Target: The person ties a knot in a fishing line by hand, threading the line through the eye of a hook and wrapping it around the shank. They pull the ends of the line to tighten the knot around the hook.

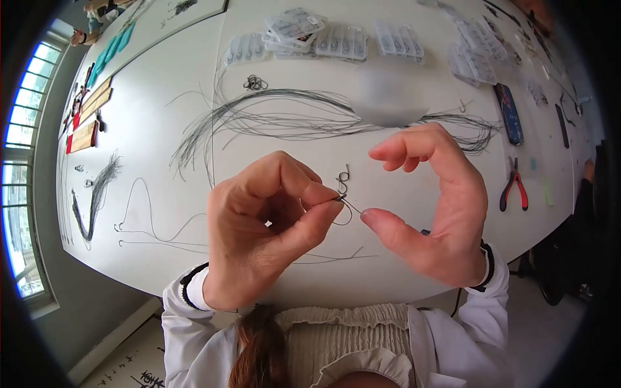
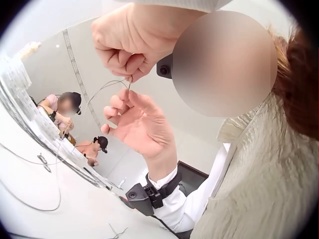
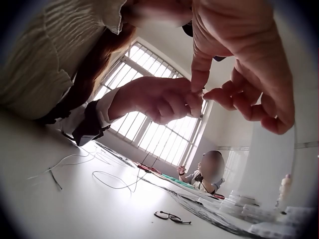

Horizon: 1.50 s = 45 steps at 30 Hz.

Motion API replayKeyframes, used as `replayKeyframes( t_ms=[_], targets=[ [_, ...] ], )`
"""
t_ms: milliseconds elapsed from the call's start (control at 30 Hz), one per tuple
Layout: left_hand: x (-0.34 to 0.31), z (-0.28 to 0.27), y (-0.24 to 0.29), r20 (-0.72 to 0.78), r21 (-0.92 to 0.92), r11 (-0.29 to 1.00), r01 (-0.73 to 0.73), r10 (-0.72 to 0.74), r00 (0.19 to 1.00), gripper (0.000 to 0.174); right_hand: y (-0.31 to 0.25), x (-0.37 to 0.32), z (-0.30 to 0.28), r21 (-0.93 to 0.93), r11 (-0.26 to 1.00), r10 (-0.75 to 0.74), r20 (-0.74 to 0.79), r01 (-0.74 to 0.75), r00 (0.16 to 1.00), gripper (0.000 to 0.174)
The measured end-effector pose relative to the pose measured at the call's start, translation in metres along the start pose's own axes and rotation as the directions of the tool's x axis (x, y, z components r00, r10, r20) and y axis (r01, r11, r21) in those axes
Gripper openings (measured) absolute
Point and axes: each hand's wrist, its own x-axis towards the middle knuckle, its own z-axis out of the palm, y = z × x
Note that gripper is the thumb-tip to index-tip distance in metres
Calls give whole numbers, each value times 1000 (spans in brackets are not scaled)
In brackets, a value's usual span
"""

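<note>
My left hand (image 1: pixel 262 223) pinches a thin dark line (image 1: pixel 350 208) between thumb and forefinger, at a small dark knot-like part. A narrow loop of the line hangs below those fingertips. Facing it, my right hand (image 1: pixel 446 200) has its thumb and fingers spread wide in a C, with the thumb tip at the line's end. The left wrist view shows the line (image 2: pixel 130 85) running between both hands' fingertips. In the right wrist view the left hand (image 3: pixel 159 99) hides most of it. Dark ring-shaped hooks (image 1: pixel 343 178) lie on the table just beyond the fingertips.
A long bundle of dark lines (image 1: pixel 278 97) stretches across the white table (image 1: pixel 162 200). Clear plastic boxes (image 1: pixel 339 42) stack at the back. Red-handled pliers (image 1: pixel 514 186) and a dark blue case (image 1: pixel 509 115) lie at right. Lines with hooked ends (image 1: pixel 162 242) lie at left. Other people sit further off.
</note>
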Motion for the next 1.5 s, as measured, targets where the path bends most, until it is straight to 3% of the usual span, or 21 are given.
replayKeyframes(
  t_ms=[33,100,167,300,433,567,667,733,767,833,867,933,1033,1067,1133,1167,1233,1267,1300,1400,1500],
  targets=[
    [0,0,-1,-1,0,1000,-2,2,1000,13,-2,1,2,137,990,42,-144,-22,989,21],
    [1,-1,-2,-23,-43,998,-37,36,999,13,0,0,-5,185,982,58,-126,-34,990,22],
    [1,-1,-5,-40,-47,997,-57,56,998,12,4,-3,-15,316,918,187,191,-241,964,19],
    [1,-2,-6,-56,10,994,-105,105,993,12,-1,-8,-5,217,955,162,192,-203,968,12],
    [-1,-2,-2,9,57,995,-88,87,996,11,5,-7,4,218,964,134,111,-155,985,11],
    [-2,-1,-4,41,51,997,-56,54,998,11,8,-10,4,264,952,118,148,-154,982,10],
    [-1,-2,-5,55,-23,1000,-17,18,998,11,7,-9,5,167,982,60,136,-83,989,12],
    [-1,-2,-5,65,-81,996,26,-21,998,11,7,-9,6,-197,954,-211,93,226,973,18],
    [-2,-1,-4,73,-126,991,50,-41,997,11,7,-9,7,-196,954,-210,94,225,973,18],
    [-2,1,-3,82,-173,982,77,-64,995,12,8,-11,12,-335,860,-393,50,386,918,24],
    [-2,1,-2,86,-189,978,89,-74,994,11,11,-12,13,-335,860,-391,51,385,919,24],
    [-3,2,-3,91,-204,974,101,-84,992,11,15,-14,16,-406,761,-536,46,506,843,26],
    [-3,2,-3,82,-179,982,55,-41,996,11,16,-11,11,-337,765,-532,149,549,833,26],
    [-3,2,-2,52,-73,997,-28,32,998,11,12,-9,5,-336,765,-533,151,550,833,26],
    [-3,1,0,22,33,994,-108,107,994,12,-2,-4,-11,-29,973,-222,155,229,963,25],
    [-4,1,0,13,130,974,-186,186,982,13,-5,-1,-14,-29,973,-222,161,229,962,25],
    [-2,0,-1,14,223,939,-260,263,965,15,-7,4,-18,43,998,-52,55,50,997,21],
    [-1,0,-3,54,343,869,-357,361,931,16,-6,3,-16,87,996,27,79,-34,996,15],
    [-1,0,-4,107,452,773,-444,447,888,17,-4,3,-15,87,996,30,80,-37,996,15],
    [-3,6,-3,105,520,712,-472,495,862,18,1,2,-12,174,980,62,206,-98,977,13],
    [-3,6,-7,98,486,741,-462,479,872,17,3,0,-11,189,973,82,247,-131,966,9]
  ],
)
